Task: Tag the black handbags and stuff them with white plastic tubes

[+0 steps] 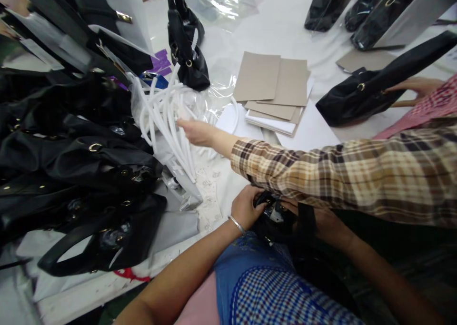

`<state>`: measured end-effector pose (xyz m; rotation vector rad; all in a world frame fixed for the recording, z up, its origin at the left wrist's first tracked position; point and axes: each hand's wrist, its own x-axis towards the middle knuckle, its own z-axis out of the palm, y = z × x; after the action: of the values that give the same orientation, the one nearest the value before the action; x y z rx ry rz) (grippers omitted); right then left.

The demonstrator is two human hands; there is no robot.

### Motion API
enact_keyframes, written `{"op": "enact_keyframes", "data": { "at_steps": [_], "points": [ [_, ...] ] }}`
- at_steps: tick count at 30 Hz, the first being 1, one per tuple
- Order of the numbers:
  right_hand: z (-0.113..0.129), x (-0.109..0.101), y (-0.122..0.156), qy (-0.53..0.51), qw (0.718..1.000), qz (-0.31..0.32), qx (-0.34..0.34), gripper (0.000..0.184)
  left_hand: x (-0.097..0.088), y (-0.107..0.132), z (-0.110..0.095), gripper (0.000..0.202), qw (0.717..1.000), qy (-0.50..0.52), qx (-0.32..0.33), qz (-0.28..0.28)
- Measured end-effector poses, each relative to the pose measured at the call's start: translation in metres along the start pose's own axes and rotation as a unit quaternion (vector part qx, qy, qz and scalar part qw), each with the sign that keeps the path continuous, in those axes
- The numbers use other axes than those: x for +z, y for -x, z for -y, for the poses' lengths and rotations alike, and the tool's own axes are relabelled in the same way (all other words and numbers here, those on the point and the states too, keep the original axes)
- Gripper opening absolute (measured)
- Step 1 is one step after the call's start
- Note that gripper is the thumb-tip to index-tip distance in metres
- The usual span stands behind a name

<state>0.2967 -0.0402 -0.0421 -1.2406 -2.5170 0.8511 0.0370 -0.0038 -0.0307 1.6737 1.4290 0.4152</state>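
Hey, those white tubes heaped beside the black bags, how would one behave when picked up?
The white tubes probably bend easily, since several curve. They look slim, so each is likely light. They lie crossed, so one may drag others along.

No text, label, brand, number or sign readable anywhere in view; any print too small or blurred for reading.

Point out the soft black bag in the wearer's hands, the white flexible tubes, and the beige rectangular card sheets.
Soft black bag (280, 231): head view, on its dark body.
White flexible tubes (166, 133): head view, on a tube mid-heap.
Beige rectangular card sheets (257, 76): head view, on the leftmost sheet's face.
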Motion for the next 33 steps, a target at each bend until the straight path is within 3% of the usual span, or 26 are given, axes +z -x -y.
{"op": "enact_keyframes", "data": {
  "at_steps": [4, 9, 23, 33],
  "points": [
    [-0.003, 0.008, 0.002, 0.008, 0.999, -0.041, 0.008, 0.033, 0.002, 0.0, -0.002, 0.031, 0.999, 0.031, -0.007, 0.0],
    [0.002, 0.023, -0.017, 0.038, 0.993, -0.106, 0.036, 0.025, 0.005, -0.003, -0.004, 0.03, 0.998, 0.054, -0.004, -0.007],
    [0.018, 0.005, -0.045, 0.006, 0.996, -0.067, 0.05, 0.022, 0.0, -0.007, -0.003, 0.03, 0.997, 0.073, -0.027, -0.002],
    [0.026, 0.023, -0.052, 0.013, 0.986, -0.091, 0.138, 0.016, 0.001, -0.009, -0.002, 0.029, 0.993, 0.113, -0.028, 0.02]
  ]
}}
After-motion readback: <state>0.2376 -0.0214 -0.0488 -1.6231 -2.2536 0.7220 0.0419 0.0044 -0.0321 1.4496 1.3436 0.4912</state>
